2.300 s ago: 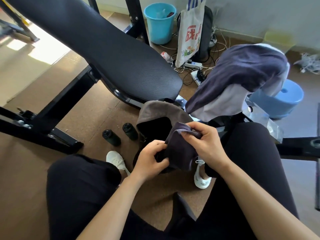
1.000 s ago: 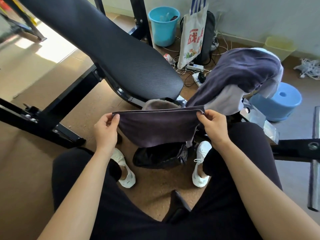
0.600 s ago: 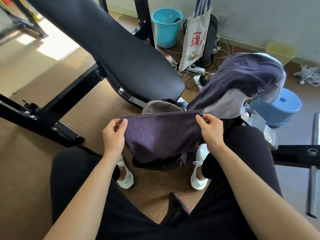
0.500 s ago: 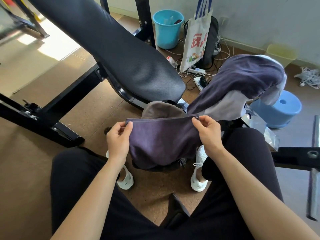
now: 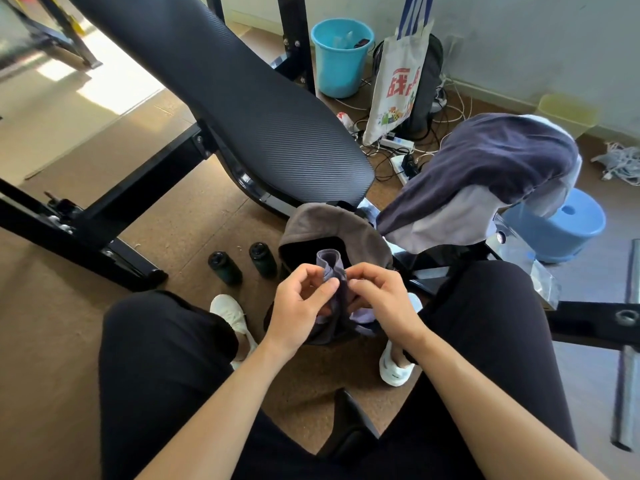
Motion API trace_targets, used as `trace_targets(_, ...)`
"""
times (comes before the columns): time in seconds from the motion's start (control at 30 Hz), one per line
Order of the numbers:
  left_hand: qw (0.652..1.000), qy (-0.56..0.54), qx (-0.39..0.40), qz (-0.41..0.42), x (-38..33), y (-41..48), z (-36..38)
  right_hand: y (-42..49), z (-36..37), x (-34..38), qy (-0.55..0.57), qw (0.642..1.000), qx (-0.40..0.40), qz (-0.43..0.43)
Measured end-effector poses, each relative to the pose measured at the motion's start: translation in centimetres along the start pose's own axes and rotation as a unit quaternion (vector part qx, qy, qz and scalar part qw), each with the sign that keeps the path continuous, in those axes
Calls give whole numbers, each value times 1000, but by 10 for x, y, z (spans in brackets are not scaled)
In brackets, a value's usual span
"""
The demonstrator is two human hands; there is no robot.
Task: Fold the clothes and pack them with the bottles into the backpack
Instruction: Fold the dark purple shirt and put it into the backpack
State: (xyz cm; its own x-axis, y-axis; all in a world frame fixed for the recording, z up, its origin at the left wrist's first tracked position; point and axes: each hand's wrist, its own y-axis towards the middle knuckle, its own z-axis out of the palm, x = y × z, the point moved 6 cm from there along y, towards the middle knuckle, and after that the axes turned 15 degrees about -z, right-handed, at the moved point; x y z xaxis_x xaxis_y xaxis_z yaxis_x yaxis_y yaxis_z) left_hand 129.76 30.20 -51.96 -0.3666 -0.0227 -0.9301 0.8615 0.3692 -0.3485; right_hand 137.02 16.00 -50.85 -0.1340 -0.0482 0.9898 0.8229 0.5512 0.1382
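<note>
Purple-grey fabric garment [image 5: 333, 271], bunched into a narrow roll, is pinched between the left hand [image 5: 299, 306] and the right hand [image 5: 381, 303], fingers curled on it, just above the open dark backpack with a grey flap [image 5: 329, 223]. Two dark cylindrical bottles [image 5: 224, 268] sit on the floor left of the left hand. More purple and pale clothes [image 5: 485, 168] hang draped beyond the right hand.

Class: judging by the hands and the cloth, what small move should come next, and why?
Probably lower the cloth into the backpack: the left hand and right hand pinch it, folded narrow, over the backpack's open mouth.
</note>
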Motion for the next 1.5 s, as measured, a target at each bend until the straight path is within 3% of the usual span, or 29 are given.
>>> trace_targets(0.1, 999, 31, 16, 23, -2, 1, 1, -1, -2, -3, 59, 997, -14, 41)
trace_targets(0.2, 995, 73, 53, 48, -5, -2, 8, 0, -2, 2, -16, 1000, -6, -26)
trace_targets(0.33, 992, 94, 44, 77, -8, -2, 7, 4, -10, 13, -129, 985, -21, -110)
trace_targets(0.43, 989, 98, 35, 103, -15, 0, 2, 12, -10, 32, -204, 963, 59, -164)
trace_targets(0.53, 989, 73, 44, 122, -22, 2, -3, 21, -7, 34, -230, 953, 143, -134)
trace_targets(0.7, 993, 19, 101, 59, -17, 12, -15, 27, -17, 38, -128, 988, 62, -60)
trace_targets(1.07, 966, 257, 3, -27, 43, 45, -20, 37, -35, 82, -124, 984, -25, -122)
trace_targets(1.33, 976, 215, -35, 22, 37, 36, -5, 47, -47, 107, -163, 971, -62, -162)
trace_targets(1.5, 958, 245, -130, 68, 27, 26, -8, 49, -55, 117, -188, 960, -107, -177)
